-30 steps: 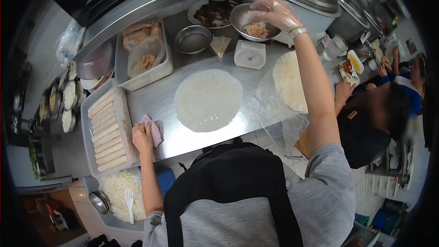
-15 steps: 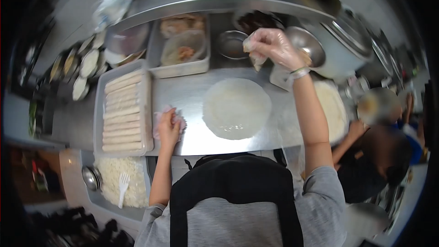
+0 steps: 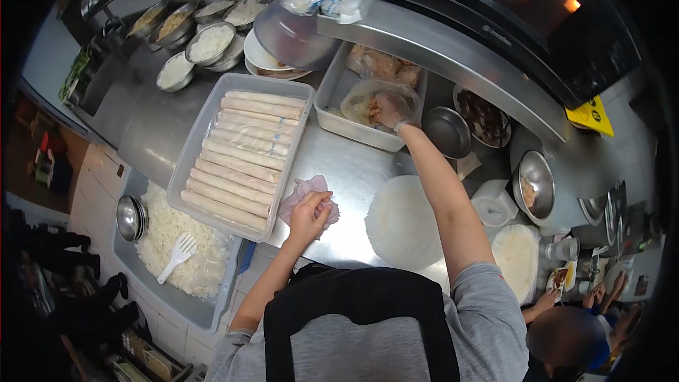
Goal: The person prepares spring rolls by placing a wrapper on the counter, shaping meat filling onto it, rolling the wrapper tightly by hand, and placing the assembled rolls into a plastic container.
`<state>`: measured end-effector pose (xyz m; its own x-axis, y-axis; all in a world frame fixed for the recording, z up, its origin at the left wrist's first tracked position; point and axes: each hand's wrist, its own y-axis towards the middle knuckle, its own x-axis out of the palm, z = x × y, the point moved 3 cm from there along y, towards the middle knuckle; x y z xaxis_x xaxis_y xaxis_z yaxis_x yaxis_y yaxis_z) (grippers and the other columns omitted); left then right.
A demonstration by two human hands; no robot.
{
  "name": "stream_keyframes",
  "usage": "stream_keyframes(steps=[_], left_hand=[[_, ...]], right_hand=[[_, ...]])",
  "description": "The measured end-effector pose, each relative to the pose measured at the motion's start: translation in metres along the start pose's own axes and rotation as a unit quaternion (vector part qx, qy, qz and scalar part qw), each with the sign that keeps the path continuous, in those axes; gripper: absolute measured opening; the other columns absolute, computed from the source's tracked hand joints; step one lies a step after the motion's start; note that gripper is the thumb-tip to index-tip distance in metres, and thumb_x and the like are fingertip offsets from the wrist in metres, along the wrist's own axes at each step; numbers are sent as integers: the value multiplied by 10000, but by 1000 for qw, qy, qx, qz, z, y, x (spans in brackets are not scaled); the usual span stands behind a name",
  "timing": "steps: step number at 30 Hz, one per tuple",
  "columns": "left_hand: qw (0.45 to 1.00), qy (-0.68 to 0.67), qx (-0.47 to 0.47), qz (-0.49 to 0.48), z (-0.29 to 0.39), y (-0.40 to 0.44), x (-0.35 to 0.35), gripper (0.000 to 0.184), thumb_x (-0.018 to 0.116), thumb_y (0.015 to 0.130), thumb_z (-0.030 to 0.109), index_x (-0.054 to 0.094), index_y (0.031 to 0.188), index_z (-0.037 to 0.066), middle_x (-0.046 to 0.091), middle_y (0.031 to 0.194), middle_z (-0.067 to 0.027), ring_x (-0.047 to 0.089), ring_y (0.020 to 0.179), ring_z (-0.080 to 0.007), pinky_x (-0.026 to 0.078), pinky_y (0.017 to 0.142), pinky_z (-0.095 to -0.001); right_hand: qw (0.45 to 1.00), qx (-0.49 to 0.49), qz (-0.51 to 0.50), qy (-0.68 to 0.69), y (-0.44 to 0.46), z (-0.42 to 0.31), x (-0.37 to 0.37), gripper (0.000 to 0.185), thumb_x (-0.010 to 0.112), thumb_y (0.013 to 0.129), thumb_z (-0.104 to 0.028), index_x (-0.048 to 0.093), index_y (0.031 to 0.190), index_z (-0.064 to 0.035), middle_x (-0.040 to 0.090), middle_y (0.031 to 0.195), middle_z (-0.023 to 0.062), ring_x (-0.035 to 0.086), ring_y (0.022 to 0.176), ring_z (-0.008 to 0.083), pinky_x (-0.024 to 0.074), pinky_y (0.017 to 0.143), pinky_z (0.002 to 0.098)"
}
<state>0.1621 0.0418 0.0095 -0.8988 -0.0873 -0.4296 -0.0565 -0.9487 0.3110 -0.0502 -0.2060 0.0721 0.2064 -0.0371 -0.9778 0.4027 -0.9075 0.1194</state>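
Observation:
On the steel table lies a crumpled pink cloth (image 3: 300,194), and the curled fingers of my left hand (image 3: 311,217) are closed on it. My right hand (image 3: 390,110), in a clear glove, reaches inside a plastic bag (image 3: 357,102) of orange-brown filling. Its fingertips are hidden in there, so their grip cannot be made out. That bag sits in a white rectangular tub (image 3: 385,138), in front of another bag of filling (image 3: 382,67). Below my right forearm, a round, thin, pale wrapper (image 3: 399,226) lies flat on the table, partly covered by the arm.
Left of the cloth stands a tub (image 3: 290,205) of pale rolls (image 3: 240,159). A grey bin (image 3: 205,315) holds white shreds and a white fork (image 3: 180,255). Metal bowls (image 3: 447,131) line the back. A wrapper stack (image 3: 515,255) and another person (image 3: 566,343) are at right.
My view has turned. My right hand, earlier raised near the metal bowls with fingers pinched, has moved left into the bag of filling. My left hand stays on the pink cloth.

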Motion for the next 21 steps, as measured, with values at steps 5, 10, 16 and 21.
stream_keyframes(steps=[5,10,16,21], left_hand=[[1000,-24,-6,-13,-1,-1,0,263,649,757,-5,661,1020,3,612,849,-85,561,683,-155,459,613,-259],[999,-43,-16,-12,-5,-1,1,261,649,760,-7,665,1020,6,605,847,-83,556,678,-147,457,611,-253],[999,-46,-4,-4,-2,-1,0,252,638,776,1,666,1025,21,614,868,-83,570,668,-157,470,610,-263],[1000,-30,9,0,1,-1,0,241,630,788,9,667,1025,31,621,876,-80,591,660,-170,485,610,-274]], right_hand=[[998,27,42,38,-1,12,-1,181,595,718,-39,679,878,-42,658,978,189,628,930,358,489,852,407],[990,68,-25,119,-4,23,1,252,700,685,-125,685,912,-17,655,1014,194,616,957,345,483,834,399],[994,81,20,-74,8,29,15,296,702,692,-213,692,931,-38,667,1010,165,626,948,297,482,825,385],[997,68,27,3,-1,27,7,240,661,720,-204,707,914,-72,681,982,147,637,925,307,489,815,383]])
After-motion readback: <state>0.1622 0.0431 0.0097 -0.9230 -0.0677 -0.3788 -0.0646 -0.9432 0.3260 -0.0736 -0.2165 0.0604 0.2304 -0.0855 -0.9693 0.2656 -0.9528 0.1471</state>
